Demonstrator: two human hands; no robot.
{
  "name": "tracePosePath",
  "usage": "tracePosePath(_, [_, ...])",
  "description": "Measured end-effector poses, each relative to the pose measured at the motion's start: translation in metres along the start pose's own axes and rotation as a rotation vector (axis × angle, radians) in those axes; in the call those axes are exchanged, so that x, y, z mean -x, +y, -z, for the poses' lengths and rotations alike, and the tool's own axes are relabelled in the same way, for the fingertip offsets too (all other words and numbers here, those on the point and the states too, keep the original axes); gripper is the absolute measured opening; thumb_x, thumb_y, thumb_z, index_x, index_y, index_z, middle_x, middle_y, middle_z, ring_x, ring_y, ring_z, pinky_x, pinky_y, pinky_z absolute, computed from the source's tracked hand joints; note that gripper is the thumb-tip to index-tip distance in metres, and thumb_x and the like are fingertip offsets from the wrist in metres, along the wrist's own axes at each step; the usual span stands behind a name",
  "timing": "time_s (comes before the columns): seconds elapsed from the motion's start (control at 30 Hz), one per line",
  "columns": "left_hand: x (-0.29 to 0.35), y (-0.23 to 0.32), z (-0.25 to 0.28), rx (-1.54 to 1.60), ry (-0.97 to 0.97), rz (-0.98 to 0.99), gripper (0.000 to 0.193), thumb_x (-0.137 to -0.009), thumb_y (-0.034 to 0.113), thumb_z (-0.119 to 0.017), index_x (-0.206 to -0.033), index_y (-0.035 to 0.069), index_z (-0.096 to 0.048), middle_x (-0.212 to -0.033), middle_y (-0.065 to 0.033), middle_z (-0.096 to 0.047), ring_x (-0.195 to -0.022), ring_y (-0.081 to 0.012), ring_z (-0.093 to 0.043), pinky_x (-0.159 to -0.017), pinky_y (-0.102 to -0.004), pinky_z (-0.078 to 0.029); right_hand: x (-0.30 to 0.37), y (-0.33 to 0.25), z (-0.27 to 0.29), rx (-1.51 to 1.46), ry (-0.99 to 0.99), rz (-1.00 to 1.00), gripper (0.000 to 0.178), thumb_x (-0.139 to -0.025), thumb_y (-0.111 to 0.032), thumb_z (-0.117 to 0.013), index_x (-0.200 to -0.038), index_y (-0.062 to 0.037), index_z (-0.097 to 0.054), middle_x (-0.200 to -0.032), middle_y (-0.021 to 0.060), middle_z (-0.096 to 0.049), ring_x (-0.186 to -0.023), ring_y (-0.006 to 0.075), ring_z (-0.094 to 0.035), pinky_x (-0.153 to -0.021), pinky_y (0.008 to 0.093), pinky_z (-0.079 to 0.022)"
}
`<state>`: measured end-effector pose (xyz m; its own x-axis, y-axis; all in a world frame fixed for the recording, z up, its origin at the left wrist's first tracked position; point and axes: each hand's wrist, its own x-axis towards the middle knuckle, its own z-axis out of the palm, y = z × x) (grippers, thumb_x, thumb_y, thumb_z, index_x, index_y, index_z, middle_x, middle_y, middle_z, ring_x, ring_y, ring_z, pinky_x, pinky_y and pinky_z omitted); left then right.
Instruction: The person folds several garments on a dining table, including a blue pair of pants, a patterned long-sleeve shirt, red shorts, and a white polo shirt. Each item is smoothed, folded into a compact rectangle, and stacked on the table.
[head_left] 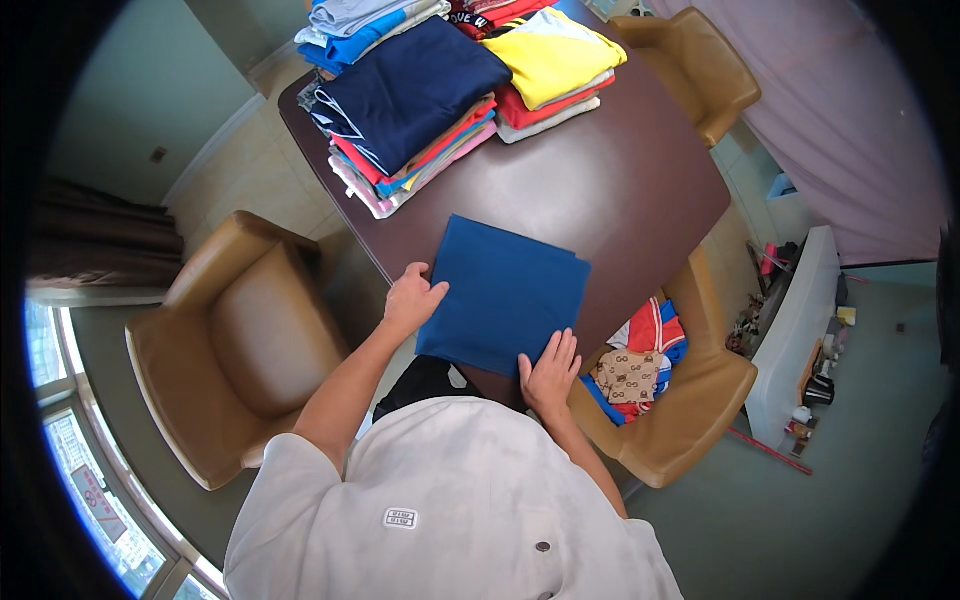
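Note:
A dark blue folded cloth (505,290) lies in a neat, near-square shape at the near end of the table; its exact kind of garment cannot be told. At its left edge is my left hand (410,302), the thumb over the top and the fingers curled round the side, partly hidden. My right hand (550,372) rests flat on the near right corner, fingers stretched out and nothing gripped.
The brown table (640,170) bears a stack topped by a navy garment (415,90), another topped by a yellow garment (555,55), and more folded clothes (365,25) behind. Leather armchairs stand left (270,330) and right (690,430), the right one holding loose clothes (635,370).

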<state>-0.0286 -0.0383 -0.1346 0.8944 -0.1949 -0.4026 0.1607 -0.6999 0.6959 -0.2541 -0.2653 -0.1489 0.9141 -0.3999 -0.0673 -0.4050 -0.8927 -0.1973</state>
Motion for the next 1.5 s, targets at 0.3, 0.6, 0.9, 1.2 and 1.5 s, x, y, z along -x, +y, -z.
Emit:
tracePosePath(0.3, [-0.017,-0.007,-0.031,0.501,-0.340,-0.104,0.034,-0.088,0.029,-0.075,-0.101,-0.002,-0.069,-0.086,-0.0127,-0.071,-0.080,-0.0263,-0.071,-0.073,-0.0409,-0.055,0.004,0.008,0.027,-0.159,0.083,-0.136,0.053,-0.086,-0.023,-0.074,-0.131,0.0019,-0.058,-0.136,0.0242,-0.054,-0.130,0.0426,-0.048,-0.110,0.0615,-0.033])
tracePosePath(0.6, [-0.012,-0.009,0.012,0.219,-0.609,0.097,0.023,-0.094,0.012,-0.072,-0.109,-0.004,-0.067,-0.098,-0.0074,-0.071,-0.085,-0.0157,-0.067,-0.077,-0.0322,-0.056,-0.007,-0.011,0.011,-0.045,-0.053,-0.002,0.075,-0.093,-0.031,-0.070,-0.155,-0.0020,-0.039,-0.160,0.0263,-0.033,-0.149,0.0473,-0.029,-0.117,0.0633,-0.030])
tracePosePath(0.9, [0.025,-0.040,0.007,0.363,-0.585,0.060,0.036,-0.088,-0.003,-0.071,-0.123,-0.005,-0.063,-0.114,-0.0103,-0.072,-0.099,-0.0189,-0.069,-0.094,-0.0345,-0.055,-0.017,-0.005,0.012,-0.001,-0.133,-0.014,0.086,-0.094,-0.040,-0.069,-0.160,0.0000,-0.030,-0.167,0.0278,-0.020,-0.154,0.0480,-0.021,-0.119,0.0658,-0.025])
tracePosePath(1.2, [0.030,-0.010,0.013,-0.049,-0.329,0.034,0.054,-0.082,0.034,-0.081,-0.118,-0.004,-0.068,-0.087,-0.0112,-0.068,-0.083,-0.0228,-0.067,-0.082,-0.0360,-0.055,-0.045,0.033,0.023,-0.344,0.095,-0.092,0.073,-0.088,-0.021,-0.074,-0.147,0.0055,-0.041,-0.148,0.0269,-0.043,-0.135,0.0464,-0.044,-0.111,0.0558,-0.038])
tracePosePath(1.5, [-0.016,0.008,-0.024,-0.154,-0.016,-0.037,0.056,-0.083,0.040,-0.079,-0.115,-0.004,-0.066,-0.102,-0.0237,-0.073,-0.099,-0.0379,-0.071,-0.086,-0.0440,-0.056,-0.137,0.039,0.032,-0.273,0.062,-0.021,0.073,-0.085,-0.004,-0.066,-0.153,-0.0022,-0.039,-0.153,0.0216,-0.043,-0.140,0.0429,-0.041,-0.114,0.0542,-0.035])
